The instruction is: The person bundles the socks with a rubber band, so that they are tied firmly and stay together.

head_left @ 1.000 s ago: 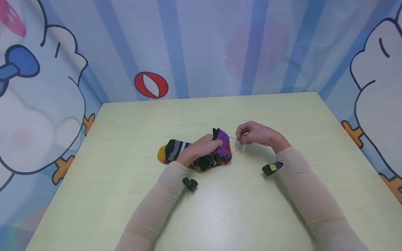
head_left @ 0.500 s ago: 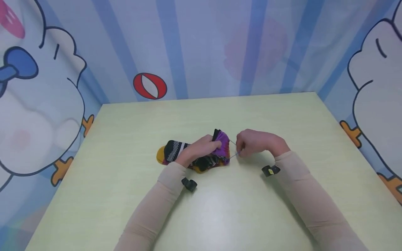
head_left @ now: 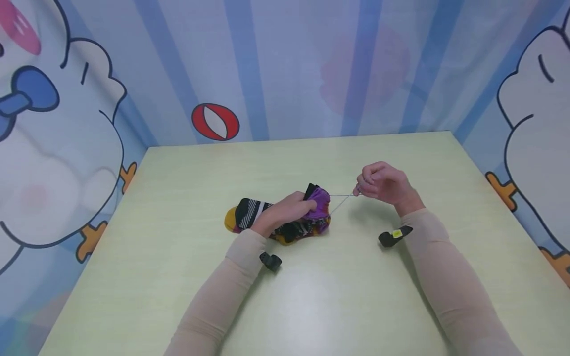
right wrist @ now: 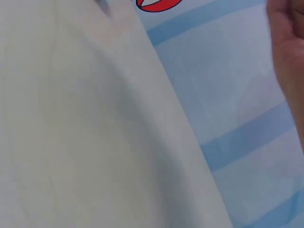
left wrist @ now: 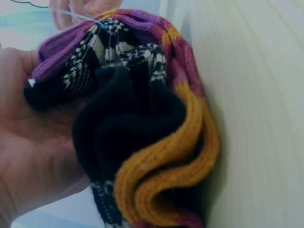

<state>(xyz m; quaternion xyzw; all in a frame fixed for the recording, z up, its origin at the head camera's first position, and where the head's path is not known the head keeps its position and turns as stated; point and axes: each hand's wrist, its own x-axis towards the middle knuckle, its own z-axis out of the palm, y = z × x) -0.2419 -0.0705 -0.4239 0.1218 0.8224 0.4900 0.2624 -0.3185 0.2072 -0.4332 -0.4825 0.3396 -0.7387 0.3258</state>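
A bundle of knitted socks (head_left: 247,213) in black, white, mustard and purple lies at mid-table in the head view. My left hand (head_left: 287,207) grips it near the purple end, thumb on top. The left wrist view shows the socks (left wrist: 152,137) folded over in soft bends beside my palm. From their purple end a thin light-blue string (head_left: 340,195) runs in two strands to my right hand (head_left: 382,182), whose fingertips pinch it, raised to the right. Only an edge of the right hand (right wrist: 290,52) shows in the right wrist view.
The pale wooden table (head_left: 303,296) meets a blue striped backdrop (head_left: 294,74) at its far edge. Printed cartoon figures cover the side walls. A small black wrist camera (head_left: 270,262) sits at the left cuff and another camera (head_left: 394,236) at the right.
My right hand dipped closer to the socks, then rose and moved right, drawing the string out into a longer, narrow V. The left hand kept its grip and barely moved.
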